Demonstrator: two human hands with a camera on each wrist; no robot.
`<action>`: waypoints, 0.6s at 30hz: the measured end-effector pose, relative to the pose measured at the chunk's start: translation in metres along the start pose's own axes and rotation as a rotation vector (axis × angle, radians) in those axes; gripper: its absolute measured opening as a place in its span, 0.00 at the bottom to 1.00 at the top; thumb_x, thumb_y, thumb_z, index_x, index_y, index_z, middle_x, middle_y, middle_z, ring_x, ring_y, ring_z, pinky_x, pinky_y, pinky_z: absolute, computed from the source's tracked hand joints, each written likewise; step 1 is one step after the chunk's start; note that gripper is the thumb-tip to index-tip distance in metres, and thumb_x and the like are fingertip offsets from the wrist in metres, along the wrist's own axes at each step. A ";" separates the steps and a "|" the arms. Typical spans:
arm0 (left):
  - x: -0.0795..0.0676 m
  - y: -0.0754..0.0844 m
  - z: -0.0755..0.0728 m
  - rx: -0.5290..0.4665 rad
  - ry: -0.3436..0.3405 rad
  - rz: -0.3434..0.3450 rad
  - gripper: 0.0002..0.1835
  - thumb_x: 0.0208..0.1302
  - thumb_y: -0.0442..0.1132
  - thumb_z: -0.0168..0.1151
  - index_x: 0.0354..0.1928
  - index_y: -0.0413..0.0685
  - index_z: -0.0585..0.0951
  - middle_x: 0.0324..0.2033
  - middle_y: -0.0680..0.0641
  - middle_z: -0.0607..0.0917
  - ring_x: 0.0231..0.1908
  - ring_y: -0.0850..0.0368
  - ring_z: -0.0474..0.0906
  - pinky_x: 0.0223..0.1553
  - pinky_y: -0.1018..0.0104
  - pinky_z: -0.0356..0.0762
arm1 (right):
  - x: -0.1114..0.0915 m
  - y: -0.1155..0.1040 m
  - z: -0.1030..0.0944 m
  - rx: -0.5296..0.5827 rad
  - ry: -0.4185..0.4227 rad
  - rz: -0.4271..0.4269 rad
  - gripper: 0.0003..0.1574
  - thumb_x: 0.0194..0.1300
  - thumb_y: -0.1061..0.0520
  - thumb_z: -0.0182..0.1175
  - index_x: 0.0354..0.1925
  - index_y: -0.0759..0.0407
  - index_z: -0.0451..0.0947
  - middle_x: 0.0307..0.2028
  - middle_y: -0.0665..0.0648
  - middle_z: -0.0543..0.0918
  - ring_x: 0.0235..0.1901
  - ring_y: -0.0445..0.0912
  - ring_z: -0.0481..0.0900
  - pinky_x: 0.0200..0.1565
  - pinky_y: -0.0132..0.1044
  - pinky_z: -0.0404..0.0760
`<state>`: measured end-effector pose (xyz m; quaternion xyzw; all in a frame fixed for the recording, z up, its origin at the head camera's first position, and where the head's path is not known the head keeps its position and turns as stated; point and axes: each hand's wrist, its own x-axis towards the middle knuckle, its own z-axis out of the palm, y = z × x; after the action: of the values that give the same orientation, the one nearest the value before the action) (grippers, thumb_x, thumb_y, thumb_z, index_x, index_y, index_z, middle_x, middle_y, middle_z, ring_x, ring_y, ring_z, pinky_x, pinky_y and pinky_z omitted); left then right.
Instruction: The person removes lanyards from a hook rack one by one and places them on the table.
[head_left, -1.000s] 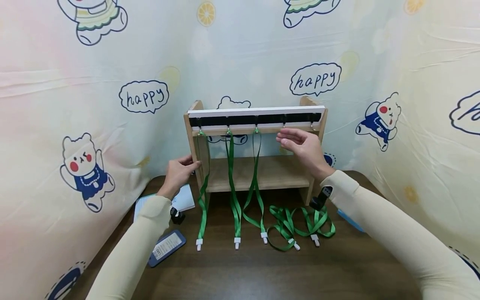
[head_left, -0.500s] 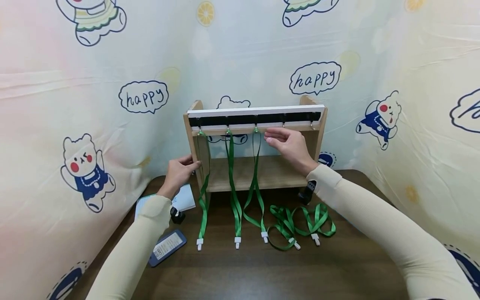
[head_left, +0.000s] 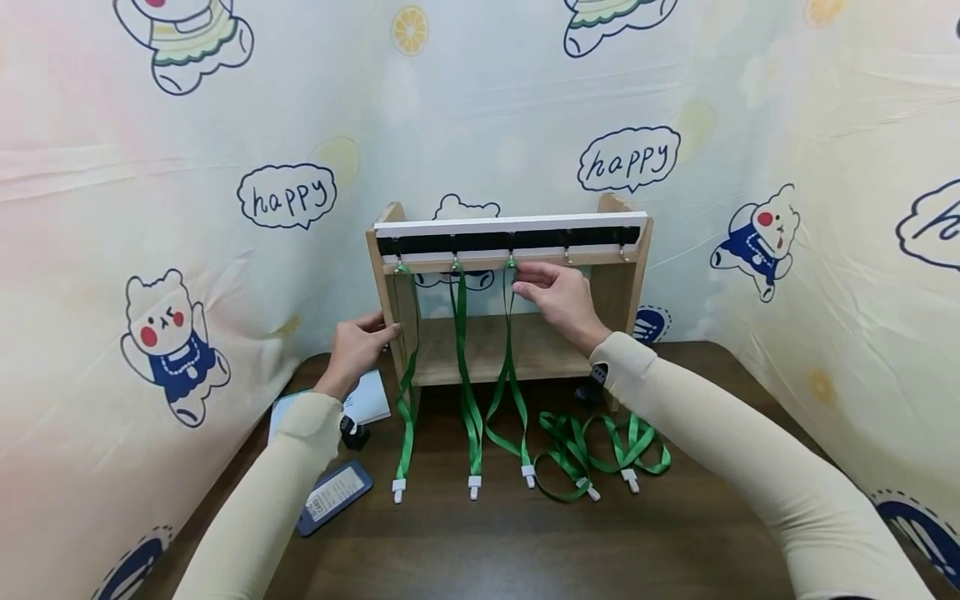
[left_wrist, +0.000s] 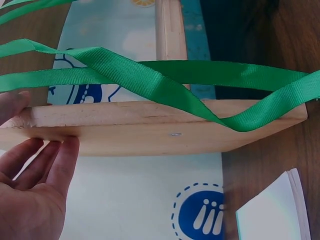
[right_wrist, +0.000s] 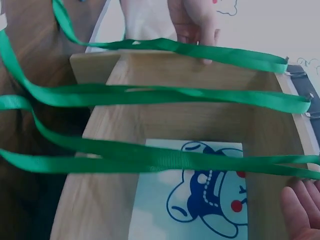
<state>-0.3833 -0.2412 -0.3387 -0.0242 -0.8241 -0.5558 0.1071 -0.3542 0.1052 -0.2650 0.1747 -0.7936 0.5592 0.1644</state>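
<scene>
Apparently the step in hand is hanging up lanyards, the 3rd drawing attention now. In the head view, the right hand (head_left: 558,302) is at the upper end of a green ribbon lanyard (head_left: 510,364) with a white clip, which hangs from the middle of 5 silvery metal hooks (head_left: 512,250) on a pale wooden rack (head_left: 483,342). 2 more green lanyards (head_left: 463,350) hang to its left; 2 loosely looped green lanyards (head_left: 573,446) lie on the dark wooden bench (head_left: 480,550), and the 2 rightmost hooks are bare

The left wrist view shows the left hand (left_wrist: 37,200) gripping the rack's side panel (left_wrist: 135,131), thumb opposite fingers, likely to steady it

In the right wrist view, the fingers (right_wrist: 306,199) sit close together just beside the nearest strap; I cannot tell whether they pinch it. The next move probably calls for checking that loop, then lifting a looped lanyard to a bare hook
</scene>
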 end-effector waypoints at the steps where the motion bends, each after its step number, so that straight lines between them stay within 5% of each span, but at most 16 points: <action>1: 0.000 0.000 0.000 0.003 -0.001 0.004 0.35 0.65 0.55 0.69 0.71 0.52 0.73 0.65 0.41 0.81 0.64 0.46 0.78 0.64 0.46 0.77 | 0.000 0.000 0.002 0.007 0.001 0.014 0.24 0.67 0.51 0.68 0.60 0.54 0.82 0.55 0.56 0.88 0.53 0.47 0.88 0.59 0.42 0.83; 18: -0.002 -0.001 -0.002 0.000 -0.007 -0.007 0.35 0.65 0.55 0.69 0.71 0.52 0.73 0.65 0.41 0.80 0.64 0.45 0.78 0.65 0.46 0.77 | 0.004 -0.007 0.037 0.220 0.089 0.139 0.20 0.66 0.50 0.69 0.52 0.58 0.86 0.49 0.59 0.90 0.49 0.52 0.89 0.52 0.40 0.87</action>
<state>-0.3813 -0.2434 -0.3390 -0.0234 -0.8244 -0.5562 0.1024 -0.3565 0.0673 -0.2691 0.1116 -0.7295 0.6601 0.1401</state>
